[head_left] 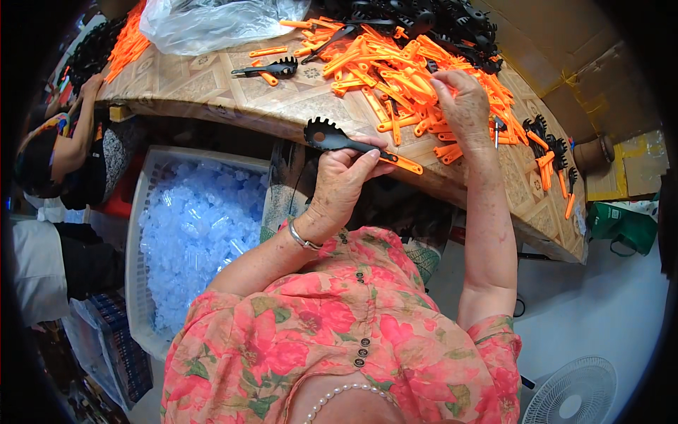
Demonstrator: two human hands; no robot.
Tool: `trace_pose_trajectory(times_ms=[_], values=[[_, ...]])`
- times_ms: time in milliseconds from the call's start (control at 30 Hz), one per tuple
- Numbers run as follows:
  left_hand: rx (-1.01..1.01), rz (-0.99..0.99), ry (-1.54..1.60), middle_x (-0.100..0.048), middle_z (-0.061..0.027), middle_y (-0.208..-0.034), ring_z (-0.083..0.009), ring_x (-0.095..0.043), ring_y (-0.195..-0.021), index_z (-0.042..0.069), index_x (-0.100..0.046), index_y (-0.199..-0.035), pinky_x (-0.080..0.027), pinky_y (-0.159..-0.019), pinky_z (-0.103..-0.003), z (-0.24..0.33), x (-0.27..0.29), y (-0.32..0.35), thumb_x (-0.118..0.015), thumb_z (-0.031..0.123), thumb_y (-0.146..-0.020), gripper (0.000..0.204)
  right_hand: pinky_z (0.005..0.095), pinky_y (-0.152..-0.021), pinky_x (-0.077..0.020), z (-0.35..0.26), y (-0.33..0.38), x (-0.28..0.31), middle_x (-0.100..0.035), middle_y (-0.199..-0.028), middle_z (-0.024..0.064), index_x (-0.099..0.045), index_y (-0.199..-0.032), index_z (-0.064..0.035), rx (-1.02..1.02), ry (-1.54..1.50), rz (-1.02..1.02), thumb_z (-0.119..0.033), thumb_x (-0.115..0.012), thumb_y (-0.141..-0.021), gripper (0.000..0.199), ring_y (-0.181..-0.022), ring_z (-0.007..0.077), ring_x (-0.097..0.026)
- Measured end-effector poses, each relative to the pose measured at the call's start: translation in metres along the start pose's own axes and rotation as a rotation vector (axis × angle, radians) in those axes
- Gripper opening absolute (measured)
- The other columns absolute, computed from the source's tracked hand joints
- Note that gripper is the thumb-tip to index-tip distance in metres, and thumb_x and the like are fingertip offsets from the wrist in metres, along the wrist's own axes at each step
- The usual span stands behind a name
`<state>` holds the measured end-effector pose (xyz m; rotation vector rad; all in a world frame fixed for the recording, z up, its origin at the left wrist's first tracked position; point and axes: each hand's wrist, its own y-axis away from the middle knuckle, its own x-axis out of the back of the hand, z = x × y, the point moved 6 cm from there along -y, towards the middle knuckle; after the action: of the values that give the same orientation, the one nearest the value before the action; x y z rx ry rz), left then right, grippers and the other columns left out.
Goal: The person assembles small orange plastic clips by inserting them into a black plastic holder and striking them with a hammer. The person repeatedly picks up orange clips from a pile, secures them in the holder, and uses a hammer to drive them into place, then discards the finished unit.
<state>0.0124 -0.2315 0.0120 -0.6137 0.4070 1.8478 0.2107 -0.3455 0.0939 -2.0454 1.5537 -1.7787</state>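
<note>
My left hand (340,185) is closed around a black spaghetti server head (326,133) with a toothed rim and a round hole. An orange handle (404,165) lines up with its shaft and sticks out to the right of my fingers. Over the table, my right hand (464,109) pinches an orange handle (424,90) at the edge of a big pile of loose orange handles (360,53). The pile partly hides where that handle ends. Just left of the pile, another black server head (282,66) lies across an orange handle.
Black server heads (452,21) are heaped behind the orange pile. Finished-looking servers (554,159) lie at the table's right end, by a cardboard box (565,49). Below left stands a white crate (135,247) of bluish clear plastic pieces. Another person (78,152) works at far left; a fan (571,405) stands lower right.
</note>
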Motion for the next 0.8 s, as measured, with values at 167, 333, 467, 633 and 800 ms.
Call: trace_pose_trajectory(times_ms=[167,333,467,633,800], values=[[-0.001,-0.011,0.016,-0.064,-0.0115,-0.107,-0.0184,-0.066,-0.1,-0.005,-0.062,-0.112,-0.059,-0.089,-0.034,-0.005,-0.005,-0.001,-0.053,0.005,-0.098,0.019,0.0403,-0.092,-0.0456,0.0,-0.006,0.017,-0.068,-0.1,0.0039,-0.074,-0.099,-0.0143,0.038,0.393,0.249,-0.021,-0.071,-0.083,0.017,-0.099,0.0255,-0.06],[0.018,-0.03,-0.012,-0.065,-0.0114,-0.106,-0.0176,-0.065,-0.099,-0.005,-0.062,-0.112,-0.059,-0.09,-0.034,-0.008,-0.011,0.0,-0.052,0.004,-0.098,0.019,0.0426,-0.094,-0.0439,-0.014,-0.029,-0.021,-0.064,-0.114,0.0068,-0.072,-0.109,-0.0182,0.078,0.252,-0.059,-0.025,-0.071,-0.083,0.027,-0.111,0.0254,-0.055],[0.008,-0.029,-0.014,-0.064,-0.0111,-0.107,-0.017,-0.065,-0.1,-0.005,-0.062,-0.112,-0.059,-0.09,-0.034,-0.005,-0.006,0.001,-0.052,0.004,-0.098,0.019,0.0449,-0.095,-0.0432,-0.016,-0.033,-0.049,-0.067,-0.106,0.0075,-0.075,-0.101,-0.0161,0.029,0.333,-0.041,-0.032,-0.07,-0.084,0.024,-0.111,0.0278,-0.057],[0.01,-0.001,0.013,-0.063,-0.0107,-0.109,-0.0166,-0.064,-0.101,-0.004,-0.062,-0.112,-0.059,-0.09,-0.033,0.0,0.004,0.002,-0.052,0.004,-0.098,0.019,0.0443,-0.092,-0.0441,-0.018,-0.036,-0.048,-0.069,-0.104,0.0076,-0.076,-0.094,-0.014,-0.016,0.307,-0.125,-0.032,-0.071,-0.084,0.021,-0.106,0.0277,-0.059],[0.013,0.0,0.033,-0.064,-0.0103,-0.108,-0.0164,-0.064,-0.1,-0.004,-0.062,-0.112,-0.059,-0.089,-0.033,-0.001,0.005,0.001,-0.052,0.004,-0.098,0.018,0.0415,-0.085,-0.0483,0.0,-0.029,-0.034,-0.071,-0.09,0.0083,-0.076,-0.09,-0.0108,-0.105,0.026,-0.035,-0.028,-0.072,-0.083,0.019,-0.092,0.0265,-0.064]])
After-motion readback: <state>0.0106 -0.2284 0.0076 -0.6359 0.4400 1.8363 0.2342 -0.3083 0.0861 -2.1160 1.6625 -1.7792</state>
